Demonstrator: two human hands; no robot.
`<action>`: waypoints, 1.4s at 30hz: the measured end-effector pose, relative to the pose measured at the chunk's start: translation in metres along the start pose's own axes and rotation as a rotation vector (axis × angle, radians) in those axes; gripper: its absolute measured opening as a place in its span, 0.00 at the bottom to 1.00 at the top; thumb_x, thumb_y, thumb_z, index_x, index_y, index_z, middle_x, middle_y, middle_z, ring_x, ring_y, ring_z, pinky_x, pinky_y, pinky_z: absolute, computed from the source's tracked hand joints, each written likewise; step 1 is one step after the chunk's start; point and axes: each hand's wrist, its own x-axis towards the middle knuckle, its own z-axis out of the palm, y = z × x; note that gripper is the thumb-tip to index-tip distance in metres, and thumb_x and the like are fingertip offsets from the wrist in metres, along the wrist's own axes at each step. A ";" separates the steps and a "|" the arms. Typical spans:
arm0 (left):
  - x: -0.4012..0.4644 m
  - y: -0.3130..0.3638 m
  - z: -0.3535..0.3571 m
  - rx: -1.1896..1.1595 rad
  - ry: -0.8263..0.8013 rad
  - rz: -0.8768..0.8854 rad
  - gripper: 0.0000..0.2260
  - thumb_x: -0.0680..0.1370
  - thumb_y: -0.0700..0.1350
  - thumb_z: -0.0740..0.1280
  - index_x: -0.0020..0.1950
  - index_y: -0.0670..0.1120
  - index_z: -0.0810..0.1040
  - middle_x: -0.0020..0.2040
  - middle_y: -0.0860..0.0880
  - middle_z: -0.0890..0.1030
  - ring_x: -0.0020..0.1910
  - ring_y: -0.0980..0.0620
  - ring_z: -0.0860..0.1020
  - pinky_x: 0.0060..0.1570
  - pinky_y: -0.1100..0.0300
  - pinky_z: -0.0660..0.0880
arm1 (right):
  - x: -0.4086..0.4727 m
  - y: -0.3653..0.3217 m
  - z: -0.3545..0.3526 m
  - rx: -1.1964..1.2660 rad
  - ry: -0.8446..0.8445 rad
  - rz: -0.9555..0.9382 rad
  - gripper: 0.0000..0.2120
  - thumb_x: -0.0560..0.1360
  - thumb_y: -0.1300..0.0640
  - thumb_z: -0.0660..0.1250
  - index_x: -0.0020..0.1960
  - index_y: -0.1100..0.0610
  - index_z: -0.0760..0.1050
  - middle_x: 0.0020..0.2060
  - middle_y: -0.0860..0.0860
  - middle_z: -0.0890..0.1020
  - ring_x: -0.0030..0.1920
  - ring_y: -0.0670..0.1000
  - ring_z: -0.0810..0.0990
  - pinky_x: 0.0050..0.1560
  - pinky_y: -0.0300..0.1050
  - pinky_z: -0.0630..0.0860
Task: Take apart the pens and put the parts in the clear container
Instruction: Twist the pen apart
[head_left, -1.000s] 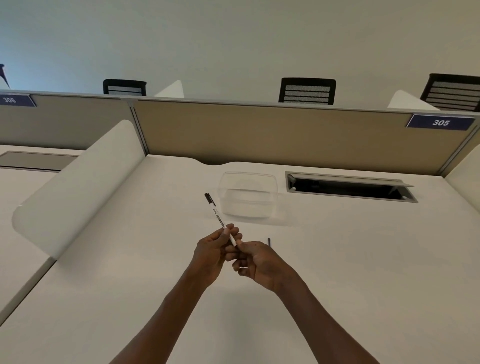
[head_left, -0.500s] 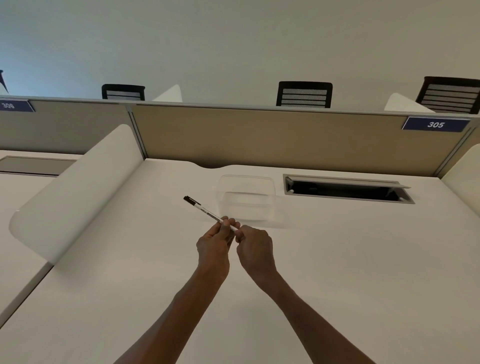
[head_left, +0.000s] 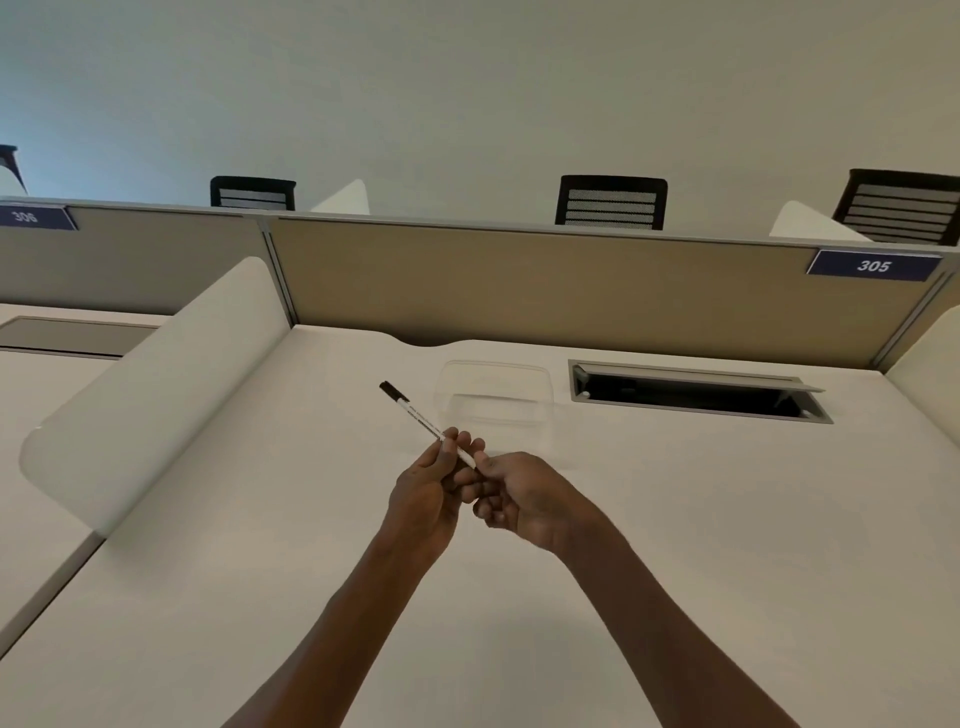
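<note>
A white pen (head_left: 415, 413) with a black end points up and to the left above the desk. My left hand (head_left: 428, 488) grips the pen's barrel between thumb and fingers. My right hand (head_left: 519, 493) pinches the pen's near end, which is hidden under its fingertips. The clear container (head_left: 493, 397) stands on the white desk (head_left: 675, 519) just beyond my hands; I see nothing in it.
An open cable slot (head_left: 696, 392) is cut into the desk right of the container. A beige partition (head_left: 519, 291) closes the back, and a rounded white side divider (head_left: 156, 384) stands on the left. Black chairs (head_left: 612, 201) show behind the partition.
The pen first tilted flatter to the left, then rose a little. My right hand turned and stayed pinched on the near end. The small dark piece seen on the desk earlier is now hidden.
</note>
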 end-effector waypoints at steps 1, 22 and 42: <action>0.000 0.001 0.000 -0.001 -0.009 0.004 0.08 0.81 0.42 0.61 0.52 0.43 0.79 0.46 0.47 0.83 0.47 0.51 0.81 0.40 0.61 0.79 | -0.001 0.000 -0.001 0.036 -0.024 0.043 0.17 0.83 0.53 0.57 0.43 0.60 0.79 0.31 0.52 0.79 0.26 0.46 0.72 0.26 0.35 0.67; -0.002 -0.001 0.006 -0.015 0.263 0.010 0.07 0.79 0.40 0.67 0.52 0.39 0.82 0.49 0.43 0.83 0.48 0.47 0.82 0.56 0.54 0.77 | 0.023 0.034 0.009 -1.072 0.478 -0.724 0.10 0.80 0.61 0.60 0.45 0.62 0.78 0.36 0.55 0.83 0.34 0.52 0.80 0.36 0.47 0.77; -0.008 -0.001 0.024 0.044 0.438 -0.072 0.05 0.77 0.44 0.70 0.41 0.49 0.83 0.42 0.55 0.86 0.53 0.57 0.81 0.61 0.57 0.66 | 0.038 0.034 -0.014 -1.668 0.622 -1.234 0.10 0.75 0.67 0.57 0.43 0.61 0.77 0.32 0.54 0.78 0.30 0.54 0.75 0.27 0.46 0.72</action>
